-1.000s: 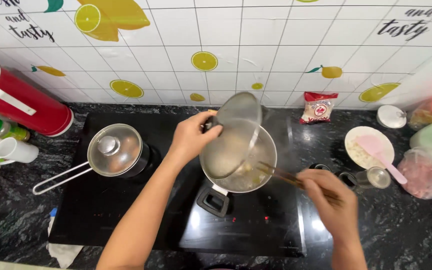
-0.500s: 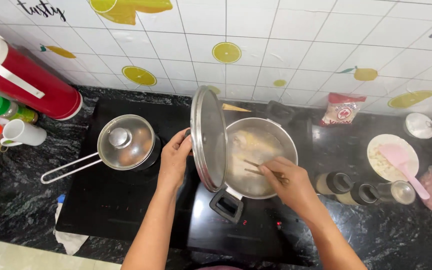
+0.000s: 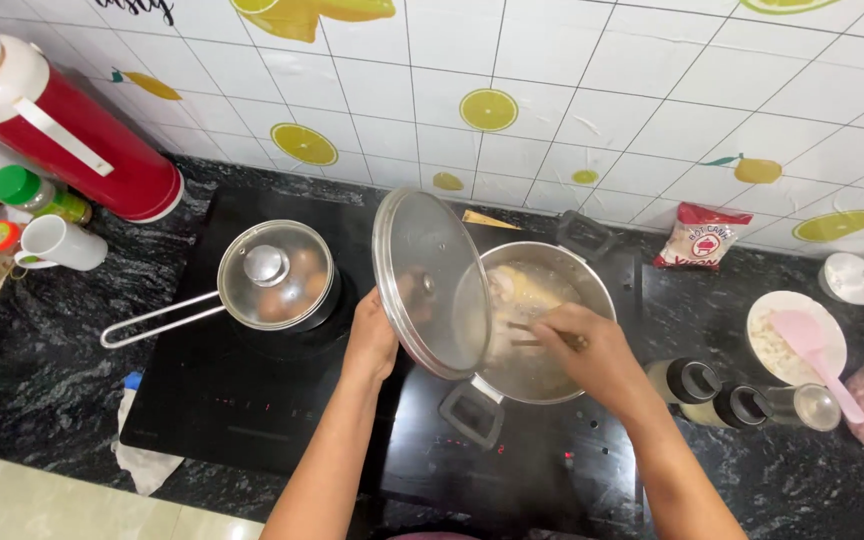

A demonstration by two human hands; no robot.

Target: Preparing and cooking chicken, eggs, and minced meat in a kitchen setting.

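lid held aside, pot being stirred
left hand (image 3: pixel 372 338) grips the glass lid (image 3: pixel 430 282) upright; right hand (image 3: pixel 592 355) fingers pinch chopsticks (image 3: pixel 524 333) in the steel pot (image 3: pixel 544 315); best to keep the lid tilted away from the steam.

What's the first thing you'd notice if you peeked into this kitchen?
In the middle, the left hand holds a round glass lid tilted on edge beside a big steel pot, while the right hand reaches into the pot. Far left lies a large red flask; lemon-patterned white tiles line the wall behind.
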